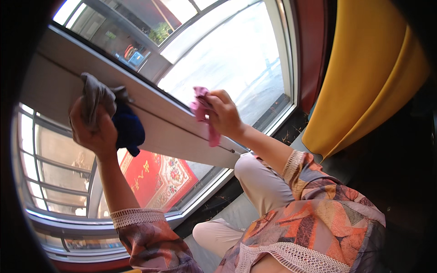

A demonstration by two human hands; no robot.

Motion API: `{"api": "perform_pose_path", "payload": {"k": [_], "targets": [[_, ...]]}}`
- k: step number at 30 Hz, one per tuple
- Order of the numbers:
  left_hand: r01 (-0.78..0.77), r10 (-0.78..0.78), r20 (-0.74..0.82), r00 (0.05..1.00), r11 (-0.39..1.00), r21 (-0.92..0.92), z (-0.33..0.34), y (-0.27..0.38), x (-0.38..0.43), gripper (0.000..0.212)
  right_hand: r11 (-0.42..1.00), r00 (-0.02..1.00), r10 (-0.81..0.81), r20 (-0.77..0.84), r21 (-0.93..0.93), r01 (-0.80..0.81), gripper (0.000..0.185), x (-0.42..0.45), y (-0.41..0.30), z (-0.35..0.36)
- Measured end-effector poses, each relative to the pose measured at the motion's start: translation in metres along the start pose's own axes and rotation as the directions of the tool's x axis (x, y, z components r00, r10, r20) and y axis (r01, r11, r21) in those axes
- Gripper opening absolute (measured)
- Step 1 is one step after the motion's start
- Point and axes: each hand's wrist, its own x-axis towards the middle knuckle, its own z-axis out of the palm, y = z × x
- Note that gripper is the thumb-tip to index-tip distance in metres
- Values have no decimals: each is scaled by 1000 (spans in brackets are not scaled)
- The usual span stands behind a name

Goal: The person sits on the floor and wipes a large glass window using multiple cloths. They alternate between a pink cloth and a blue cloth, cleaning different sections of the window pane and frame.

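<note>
My left hand [93, 128] is closed around a crumpled grey cloth [97, 99], in front of the pale vertical panel [167, 119] between two glass panes. Bunched dark blue cloth [128, 126] lies just right of that hand, against the grey cloth; whether the hand also grips it is hidden. My right hand [225, 114] pinches a pink cloth [201, 105], part of which hangs down below the fingers. Behind the pink cloth are the panel's edge and the bright glass pane [225, 68].
Below the glass runs a dark marbled sill [218, 203]. Yellow upholstery [362, 78] stands at the right, near my right arm. My bent knees [263, 181] are close to the sill. A red patterned mat [157, 181] shows through the lower glass.
</note>
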Motion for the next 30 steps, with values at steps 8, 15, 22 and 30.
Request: {"api": "perform_pose_path", "payload": {"k": [8, 15, 22, 30], "targets": [[-4, 4, 9, 1000, 1000, -20, 3, -12, -12, 37, 858, 882, -468, 50, -211, 468, 30, 66, 0, 27], [-9, 10, -9, 1000, 998, 57, -6, -18, -19, 39, 739, 862, 54, -504, -560, -374, 9, -30, 157, -69], [-22, 22, -6, 1000, 999, 47, 5, -17, -21, 41, 835, 702, 412, -581, -68, -546, 14, -17, 182, -65], [-46, 44, 15, 999, 992, 116, -8, -35, -28, 45, 844, 871, -471, -137, -356, 401, 13, 146, 23, 10]]}}
